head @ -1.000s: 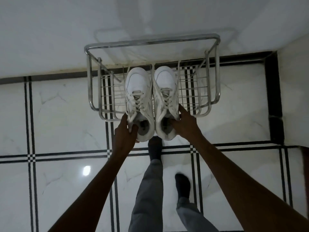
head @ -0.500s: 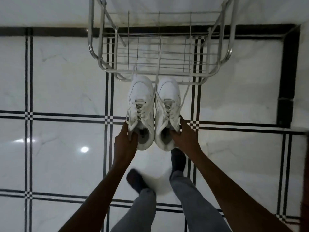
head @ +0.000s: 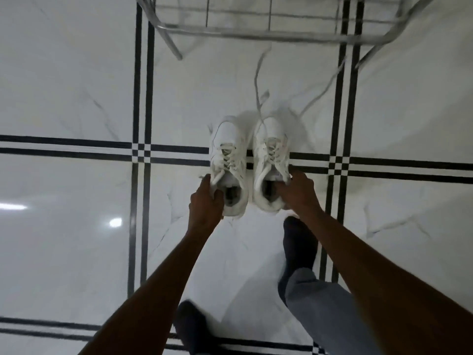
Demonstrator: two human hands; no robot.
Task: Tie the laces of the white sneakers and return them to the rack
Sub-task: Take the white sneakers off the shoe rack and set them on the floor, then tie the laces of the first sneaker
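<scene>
Two white sneakers are side by side, toes pointing away from me, low over the white floor or on it; I cannot tell which. My left hand (head: 206, 202) grips the left sneaker (head: 228, 160) at its heel opening. My right hand (head: 298, 190) grips the right sneaker (head: 271, 157) at its heel collar. The laces are untied; long loose ends (head: 258, 80) trail away from the toes toward the rack. The chrome wire shoe rack (head: 256, 35) shows only its front bar and legs at the top edge.
The floor is glossy white marble tile (head: 64, 98) with black double lines. My two feet in dark socks (head: 298, 242) and grey trouser legs stand just behind the sneakers. A lamp reflection glints at the left.
Both hands have pulled the sneakers off the rack and carried them down and toward me. The rack has slid up out of view as I stepped back. The laces now trail out.
</scene>
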